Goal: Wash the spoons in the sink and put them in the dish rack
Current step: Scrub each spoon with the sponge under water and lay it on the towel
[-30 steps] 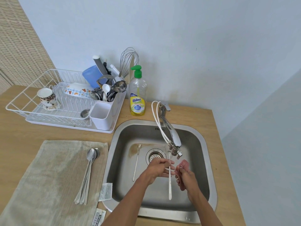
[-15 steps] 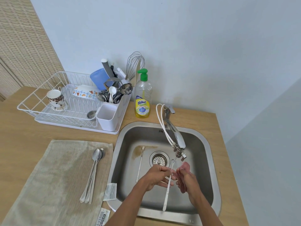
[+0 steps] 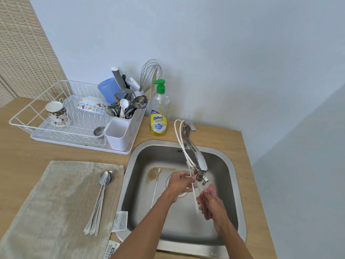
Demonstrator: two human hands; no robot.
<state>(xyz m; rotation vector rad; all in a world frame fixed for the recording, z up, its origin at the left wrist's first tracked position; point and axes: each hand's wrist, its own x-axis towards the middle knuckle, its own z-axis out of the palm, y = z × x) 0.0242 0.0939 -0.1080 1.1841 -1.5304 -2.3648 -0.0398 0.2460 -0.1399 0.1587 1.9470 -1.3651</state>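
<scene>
Several spoons on towel beside sink

Bright, even, diffuse light; shadows soft and faint. Highlights on tap and sink rim. Wide-angle bowing: counter edges curve near frame borders. Left hand, right hand, spoon and scrubber slightly motion-blurred; remainder fairly sharp.

A clear plastic dish-soap bottle with a green pump and yellow label stands upright on the light wooden countertop. A steel wire whisk rises just left of it. A beige cloth towel lies flat at front left, a small printed paper packet at its right edge. A white brown-spotted mug stands upright at back left.
</scene>
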